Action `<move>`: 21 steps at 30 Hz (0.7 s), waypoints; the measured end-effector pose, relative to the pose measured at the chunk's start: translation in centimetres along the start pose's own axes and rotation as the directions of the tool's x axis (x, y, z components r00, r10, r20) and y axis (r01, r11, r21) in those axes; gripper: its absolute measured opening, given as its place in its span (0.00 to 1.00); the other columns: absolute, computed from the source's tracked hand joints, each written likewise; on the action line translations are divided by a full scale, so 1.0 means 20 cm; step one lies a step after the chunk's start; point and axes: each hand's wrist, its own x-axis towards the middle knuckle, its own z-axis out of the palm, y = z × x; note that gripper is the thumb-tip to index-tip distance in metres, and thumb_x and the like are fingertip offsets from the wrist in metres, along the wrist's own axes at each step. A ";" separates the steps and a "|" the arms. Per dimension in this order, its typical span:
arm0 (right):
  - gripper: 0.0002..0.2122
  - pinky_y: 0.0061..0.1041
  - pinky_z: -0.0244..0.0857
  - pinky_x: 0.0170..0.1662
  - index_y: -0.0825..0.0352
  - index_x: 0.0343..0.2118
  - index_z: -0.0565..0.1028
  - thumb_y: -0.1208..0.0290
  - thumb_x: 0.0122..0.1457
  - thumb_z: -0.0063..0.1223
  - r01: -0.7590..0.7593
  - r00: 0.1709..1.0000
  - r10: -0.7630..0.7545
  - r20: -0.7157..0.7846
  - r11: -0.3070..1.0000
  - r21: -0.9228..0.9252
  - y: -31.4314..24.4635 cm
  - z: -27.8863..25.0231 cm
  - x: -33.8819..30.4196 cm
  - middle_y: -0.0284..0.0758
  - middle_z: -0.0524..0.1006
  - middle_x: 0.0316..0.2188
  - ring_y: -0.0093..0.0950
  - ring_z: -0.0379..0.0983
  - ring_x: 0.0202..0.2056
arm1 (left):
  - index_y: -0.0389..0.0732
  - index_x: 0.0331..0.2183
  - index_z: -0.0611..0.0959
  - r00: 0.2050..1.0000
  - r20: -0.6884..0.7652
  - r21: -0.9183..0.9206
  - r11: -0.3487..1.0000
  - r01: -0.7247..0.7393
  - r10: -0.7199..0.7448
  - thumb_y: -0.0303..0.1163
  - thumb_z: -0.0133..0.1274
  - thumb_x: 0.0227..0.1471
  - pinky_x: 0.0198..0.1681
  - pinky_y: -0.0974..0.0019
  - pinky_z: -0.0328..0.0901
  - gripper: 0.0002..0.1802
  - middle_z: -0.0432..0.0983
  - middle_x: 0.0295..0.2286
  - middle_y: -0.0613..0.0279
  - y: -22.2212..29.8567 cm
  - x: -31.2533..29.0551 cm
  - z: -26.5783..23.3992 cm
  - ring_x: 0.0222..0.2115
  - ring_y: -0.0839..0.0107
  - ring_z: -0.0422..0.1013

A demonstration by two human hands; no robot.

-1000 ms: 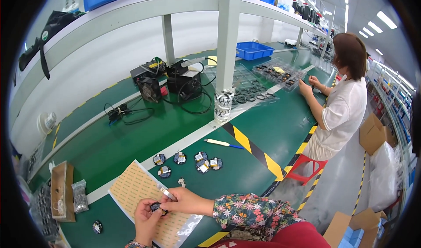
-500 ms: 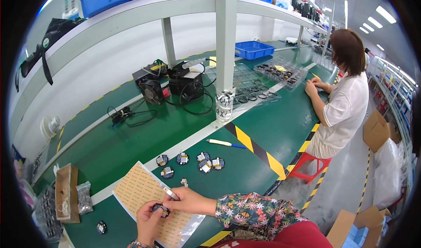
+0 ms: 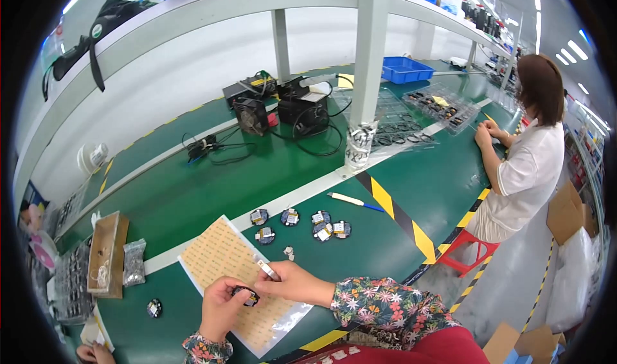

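My left hand [image 3: 222, 307] pinches a small round circuit board [image 3: 246, 296] with a dark rim and a pale square part on it. My right hand [image 3: 299, 282] is closed around a slim silver tool, seemingly tweezers [image 3: 267, 270], whose far end sticks up above the knuckles. Its fingertips are close beside the board; whether they touch it is hard to tell. Under both hands lies a sheet of tan adhesive stickers [image 3: 222, 248] on shiny backing. Beyond it, several similar round boards [image 3: 290, 217] rest on the green table, with small whitish pieces [image 3: 289, 253] nearer me.
A wooden box [image 3: 116, 261], a bag of small parts [image 3: 134, 262] and one board [image 3: 154, 308] sit at left. Another person's hand [image 3: 96, 353] shows lower left. Ahead are a pen-like knife [image 3: 355, 201], a shelf post [image 3: 369, 62] and black devices [image 3: 302, 116]. A co-worker [image 3: 530, 152] sits right.
The whole view has shifted, so the table contents appear farther right. Another person's hand has come into sight at the lower left. Both my hands keep their hold on the board and tool.
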 end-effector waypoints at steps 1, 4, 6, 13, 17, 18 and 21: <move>0.07 0.15 0.59 0.27 0.67 0.28 0.70 0.69 0.53 0.51 0.019 1.000 -0.019 0.003 1.000 0.008 0.04 -0.01 0.01 0.26 0.71 0.20 0.13 0.65 0.23 | 0.32 0.30 0.71 1.000 -0.014 0.006 1.000 0.006 -0.005 0.18 0.46 0.46 0.28 0.71 0.68 0.05 0.73 0.24 0.59 0.01 0.00 0.00 0.22 0.72 0.71; 0.07 0.15 0.59 0.27 0.67 0.29 0.70 0.69 0.53 0.51 0.024 0.998 -0.025 0.055 0.999 0.031 0.04 0.01 0.01 0.26 0.71 0.21 0.12 0.65 0.24 | 0.32 0.31 0.73 0.993 -0.108 -0.029 0.999 0.044 -0.047 0.18 0.47 0.45 0.27 0.71 0.68 0.07 0.72 0.21 0.60 0.06 -0.02 -0.04 0.20 0.72 0.70; 0.07 0.15 0.59 0.28 0.68 0.29 0.71 0.70 0.53 0.51 0.032 0.997 -0.037 0.061 0.996 0.085 0.02 0.04 0.02 0.27 0.71 0.22 0.12 0.65 0.24 | 0.31 0.33 0.74 0.968 -0.229 -0.049 0.994 0.096 -0.105 0.16 0.49 0.43 0.30 0.73 0.67 0.10 0.73 0.27 0.59 0.06 -0.08 -0.15 0.26 0.74 0.71; 0.04 0.10 0.51 0.18 0.65 0.29 0.68 0.73 0.53 0.50 -0.175 0.983 0.179 -0.051 0.982 0.073 -0.05 0.06 -0.03 0.26 0.69 0.20 0.11 0.59 0.17 | 0.35 0.36 0.76 0.945 -0.326 0.268 0.961 0.074 0.018 0.24 0.50 0.48 0.29 0.79 0.64 0.10 0.73 0.29 0.68 -0.05 -0.20 -0.35 0.27 0.82 0.67; 0.04 0.11 0.47 0.15 0.67 0.26 0.67 0.75 0.53 0.48 -0.232 0.972 0.237 -0.001 0.954 0.192 -0.04 0.06 -0.02 0.29 0.69 0.18 0.12 0.56 0.14 | 0.35 0.34 0.77 0.874 -0.467 0.426 0.901 0.087 0.137 0.24 0.51 0.48 0.28 0.78 0.64 0.08 0.73 0.27 0.68 -0.03 -0.33 -0.44 0.26 0.83 0.67; 0.04 0.11 0.46 0.15 0.67 0.26 0.67 0.75 0.53 0.48 -0.245 0.968 0.249 0.009 0.948 0.204 -0.03 0.07 -0.02 0.29 0.68 0.18 0.12 0.56 0.14 | 0.35 0.34 0.77 0.834 -0.521 0.425 0.902 0.068 0.182 0.24 0.51 0.48 0.28 0.78 0.64 0.08 0.73 0.26 0.67 -0.07 -0.35 -0.50 0.26 0.83 0.68; 0.04 0.11 0.46 0.15 0.67 0.26 0.66 0.75 0.53 0.48 -0.266 0.962 0.273 -0.019 0.948 0.172 -0.04 0.08 -0.02 0.29 0.68 0.18 0.12 0.55 0.14 | 0.34 0.31 0.77 0.674 -0.696 0.400 0.913 0.078 0.247 0.24 0.50 0.48 0.29 0.78 0.63 0.06 0.74 0.24 0.67 -0.06 -0.37 -0.72 0.25 0.82 0.68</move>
